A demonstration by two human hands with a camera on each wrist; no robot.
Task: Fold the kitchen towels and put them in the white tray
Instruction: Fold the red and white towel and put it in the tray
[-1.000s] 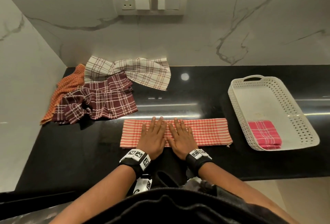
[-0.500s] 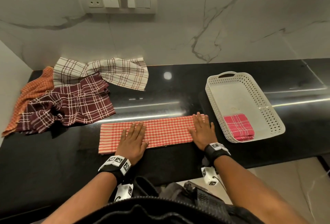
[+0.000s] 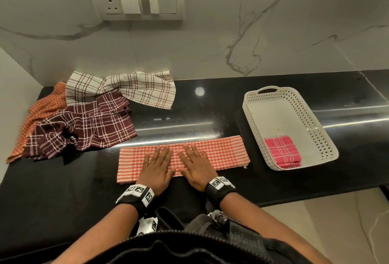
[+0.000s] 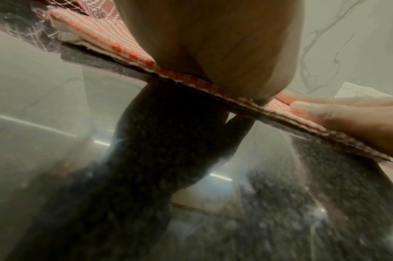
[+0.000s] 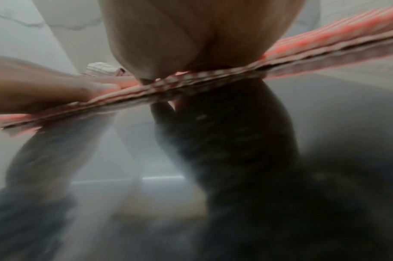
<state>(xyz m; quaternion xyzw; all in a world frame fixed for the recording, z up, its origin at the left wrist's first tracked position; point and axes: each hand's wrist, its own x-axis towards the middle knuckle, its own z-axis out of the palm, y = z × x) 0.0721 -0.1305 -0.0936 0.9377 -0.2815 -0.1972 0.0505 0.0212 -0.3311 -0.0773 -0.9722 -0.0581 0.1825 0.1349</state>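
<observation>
A red-and-white checked towel point(image 3: 227, 153), folded into a long strip, lies on the black counter near its front edge. My left hand point(image 3: 157, 163) and right hand point(image 3: 194, 163) press flat on its middle, side by side, fingers straight. In the left wrist view the heel of my left hand point(image 4: 213, 44) sits on the towel's edge point(image 4: 128, 47). The right wrist view shows my right palm point(image 5: 191, 35) on the same strip point(image 5: 325, 31). The white perforated tray point(image 3: 315, 120) stands at the right and holds a folded pink checked towel point(image 3: 282, 151) in its near corner.
Unfolded towels are heaped at the back left: a cream checked one point(image 3: 126, 87), a maroon checked one point(image 3: 84, 129) and an orange one point(image 3: 40, 114). A marble wall with a switch plate point(image 3: 135, 3) rises behind the counter point(image 3: 210, 112). The floor shows at the lower right.
Half a second ago my hands were spread apart toward the ends of the strip. Both have slid back to the middle, side by side. The towel has stayed flat.
</observation>
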